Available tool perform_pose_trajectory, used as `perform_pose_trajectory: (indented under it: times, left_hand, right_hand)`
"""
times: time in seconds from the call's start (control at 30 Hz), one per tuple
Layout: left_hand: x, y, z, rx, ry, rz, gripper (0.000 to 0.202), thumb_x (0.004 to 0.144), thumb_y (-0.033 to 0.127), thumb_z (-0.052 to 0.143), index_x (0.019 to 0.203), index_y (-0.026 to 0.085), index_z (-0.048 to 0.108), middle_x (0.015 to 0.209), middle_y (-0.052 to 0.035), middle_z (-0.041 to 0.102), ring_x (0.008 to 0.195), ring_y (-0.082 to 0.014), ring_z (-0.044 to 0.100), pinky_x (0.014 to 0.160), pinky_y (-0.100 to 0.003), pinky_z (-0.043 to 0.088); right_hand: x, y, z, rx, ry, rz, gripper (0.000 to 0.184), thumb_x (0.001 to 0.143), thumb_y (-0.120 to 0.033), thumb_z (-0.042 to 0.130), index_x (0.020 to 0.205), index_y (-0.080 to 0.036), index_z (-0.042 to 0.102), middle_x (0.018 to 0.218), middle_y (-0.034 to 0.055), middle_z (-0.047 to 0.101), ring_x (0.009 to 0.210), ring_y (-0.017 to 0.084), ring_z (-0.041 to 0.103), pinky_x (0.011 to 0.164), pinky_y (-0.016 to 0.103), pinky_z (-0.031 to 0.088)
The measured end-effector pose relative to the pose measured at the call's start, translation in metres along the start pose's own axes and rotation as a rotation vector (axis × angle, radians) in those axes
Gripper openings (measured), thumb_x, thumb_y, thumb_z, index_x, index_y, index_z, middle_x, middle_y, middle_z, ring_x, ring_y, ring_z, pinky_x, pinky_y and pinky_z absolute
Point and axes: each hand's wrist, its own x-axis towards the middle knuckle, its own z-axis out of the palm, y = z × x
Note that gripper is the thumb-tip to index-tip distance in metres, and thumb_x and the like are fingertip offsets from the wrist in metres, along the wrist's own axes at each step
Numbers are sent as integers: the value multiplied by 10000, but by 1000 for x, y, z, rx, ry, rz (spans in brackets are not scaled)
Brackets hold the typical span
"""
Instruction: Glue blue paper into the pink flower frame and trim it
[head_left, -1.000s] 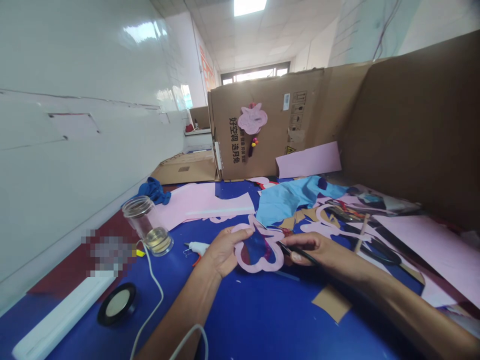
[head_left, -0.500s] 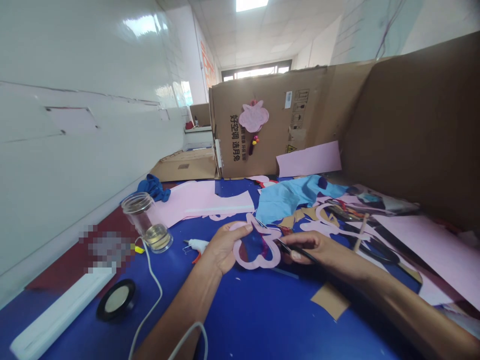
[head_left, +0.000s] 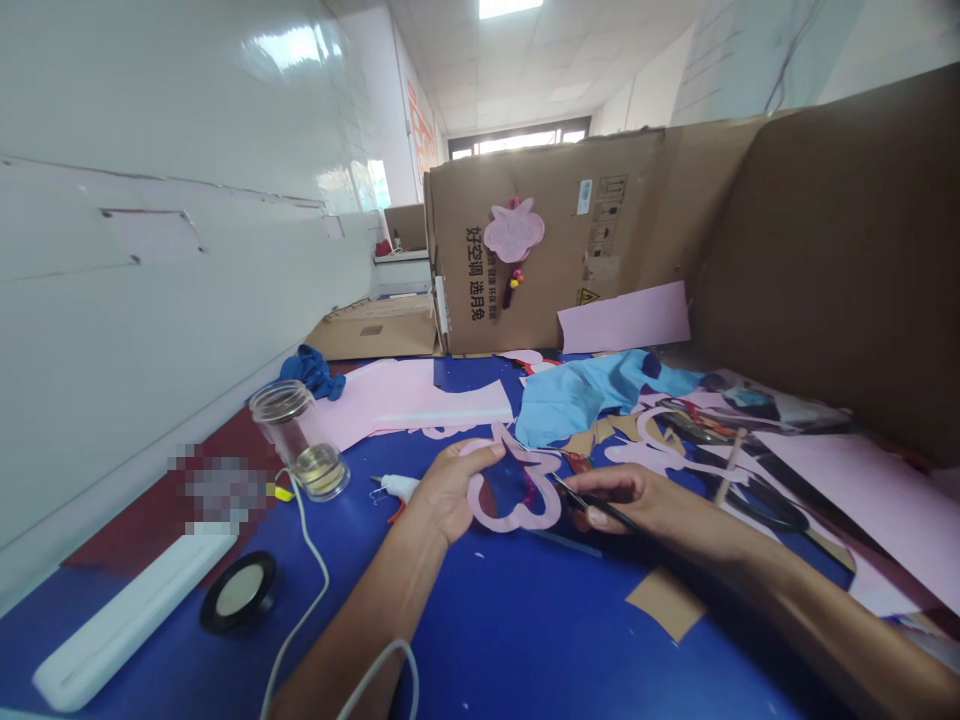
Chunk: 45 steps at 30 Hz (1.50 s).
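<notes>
Pink cut-out outline (head_left: 517, 522): pinched in the left hand (head_left: 448, 495) above the tabletop (head_left: 532, 630), seemed light and bendy, best gripped flat along the rim, near a pen-like black tool (head_left: 616, 513) clamped in the right hand (head_left: 637, 500).

The paper outline (head_left: 517, 519) is right of the jar (head_left: 300, 435), before the cardboard (head_left: 649, 230).

The blue table (head_left: 525, 630) bears a clear jar (head_left: 304, 450), a glue gun (head_left: 399, 487) and brown card (head_left: 667, 603).

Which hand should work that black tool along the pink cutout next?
Probably the right hand: it holds the black tool beside the pink cutout, whose opposite side the left hand grips.
</notes>
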Motion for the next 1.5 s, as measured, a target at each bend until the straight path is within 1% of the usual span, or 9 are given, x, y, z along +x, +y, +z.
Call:
perform_pose_trajectory:
  times: [0.1,0.23,0.33,0.67,0.8,0.97,1.1,1.3,1.5]
  left_hand:
    - [-1,0,1,8,0,5,320,601,182,955,839,106,755,764,-89,773,677,-206,730,775,-361,608]
    - [-1,-1,1,56,42,18,360,565,162,968,845,123,746,766,-78,773,685,-194,728,778,-342,596]
    - [-1,-3,0,83,65,13,370,546,153,969,828,134,730,754,-69,765,676,-187,717,740,-324,584]
    - [-2,-3,2,128,36,4,345,529,104,929,785,141,699,711,-51,727,618,-164,675,625,-283,541]
    - [-4,-4,4,124,28,-7,376,524,164,976,767,145,690,725,-61,735,640,-176,689,654,-303,557]
    - [-5,-6,7,160,38,10,379,531,212,1004,770,147,717,757,-66,761,664,-171,702,707,-302,556]
    - [-5,-7,8,158,71,7,388,519,209,1007,804,130,756,767,-84,772,668,-183,710,724,-316,557]
    - [-2,-7,6,126,117,57,409,500,231,1015,750,158,700,744,-59,764,673,-181,703,720,-312,547]
    - [-3,-6,6,117,106,75,425,498,244,1014,729,165,666,737,-46,757,672,-183,701,719,-315,545]
  right_hand:
    - [-1,-4,2,-6,-10,-1,432,891,-507,805,1253,-272,796,917,6,721,757,148,569,741,261,465]
    - [-1,-7,3,-13,-13,2,385,893,-511,799,1186,-262,812,921,8,708,764,157,555,745,273,453]
    - [-1,-8,1,-10,-24,4,396,891,-511,801,1197,-260,807,914,5,694,783,160,551,748,268,439]
    - [-1,-7,1,-4,-26,21,416,894,-502,804,1218,-240,801,935,8,693,795,151,551,742,263,420]
    - [-1,-6,1,-23,-16,28,442,885,-531,800,1232,-258,802,959,13,721,801,163,576,749,277,443]
    - [-1,-2,0,-47,37,34,521,828,-586,828,1219,-241,810,906,27,727,793,183,575,711,280,463]
    - [0,-1,0,-26,13,17,469,858,-544,820,1226,-254,804,903,9,703,765,154,547,698,260,438]
    - [0,-5,0,-12,-16,11,424,899,-493,802,1251,-256,795,932,9,693,789,146,548,721,253,425]
    - [-1,-7,1,2,-7,21,438,865,-533,818,1194,-244,814,905,5,701,765,151,554,729,265,441]
